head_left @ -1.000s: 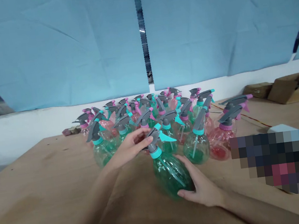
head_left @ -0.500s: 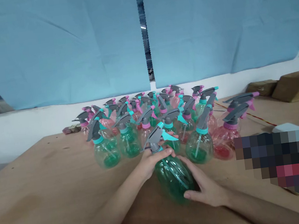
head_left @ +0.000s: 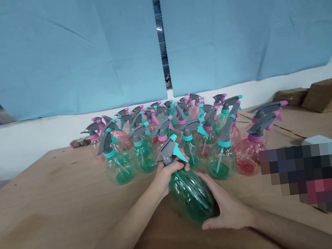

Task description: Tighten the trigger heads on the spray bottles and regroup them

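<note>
A green see-through spray bottle (head_left: 191, 196) with a grey head and turquoise trigger is held tilted above the table, its head leaning up and left. My left hand (head_left: 167, 177) is wrapped round its neck, just under the spray head. My right hand (head_left: 224, 206) cups the lower right side of the body, thumb near the base. Just beyond stand more spray bottles, among them a green one (head_left: 120, 170) on the left, another green one (head_left: 221, 162) on the right and a pink one (head_left: 249, 152) beside that.
Several more green and pink spray bottles stand crowded behind on the wooden table (head_left: 59, 218). Cardboard boxes (head_left: 320, 97) lie at the back right, near a thin red-yellow cord (head_left: 289, 130) and a white box (head_left: 320, 139). A blurred-out patch covers the right edge. Blue sheeting (head_left: 69, 55) hangs behind.
The held spray bottle has turned slightly, its trigger swinging left and down. My left fingers have shifted at the neck, and my right thumb sits a little lower.
</note>
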`<state>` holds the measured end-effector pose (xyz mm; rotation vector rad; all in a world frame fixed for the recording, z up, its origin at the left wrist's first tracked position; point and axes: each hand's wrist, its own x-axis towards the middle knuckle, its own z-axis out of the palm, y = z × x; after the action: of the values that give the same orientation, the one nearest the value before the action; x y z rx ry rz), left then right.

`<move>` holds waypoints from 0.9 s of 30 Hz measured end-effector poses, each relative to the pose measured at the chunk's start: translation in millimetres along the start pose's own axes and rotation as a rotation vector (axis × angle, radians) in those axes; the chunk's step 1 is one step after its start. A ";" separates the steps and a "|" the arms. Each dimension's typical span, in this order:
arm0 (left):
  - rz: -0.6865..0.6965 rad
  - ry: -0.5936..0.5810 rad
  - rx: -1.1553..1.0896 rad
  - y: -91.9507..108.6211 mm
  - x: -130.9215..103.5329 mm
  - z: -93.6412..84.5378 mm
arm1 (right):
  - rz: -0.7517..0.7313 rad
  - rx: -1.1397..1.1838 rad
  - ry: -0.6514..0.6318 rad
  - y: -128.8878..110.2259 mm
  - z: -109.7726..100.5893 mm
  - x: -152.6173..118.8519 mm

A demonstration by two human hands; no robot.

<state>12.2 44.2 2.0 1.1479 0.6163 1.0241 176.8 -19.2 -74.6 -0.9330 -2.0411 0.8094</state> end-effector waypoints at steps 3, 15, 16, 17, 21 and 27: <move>0.007 -0.044 0.033 1.8 -0.6 -0.3 | 0.005 -0.002 0.005 -0.2 -0.1 -0.7; -0.001 -0.106 0.082 6.5 -0.9 -0.2 | 0.015 -0.004 0.007 0.8 -0.2 -1.2; -0.002 -0.099 0.081 6.1 -0.9 -0.3 | 0.015 -0.003 0.007 0.4 -0.2 -1.0; -0.002 -0.091 0.084 5.8 -1.0 -0.3 | 0.012 0.000 0.009 0.1 -0.1 -0.7; 0.034 -0.060 0.089 5.8 -1.4 1.6 | 0.005 -0.004 0.009 0.6 0.7 -0.5; 0.045 -0.144 0.135 9.0 -2.8 3.5 | 0.008 -0.016 -0.005 5.0 2.0 -2.6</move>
<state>10.9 40.8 11.3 1.3469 0.5528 0.9391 178.1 -19.1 -80.4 -0.9492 -2.0528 0.8012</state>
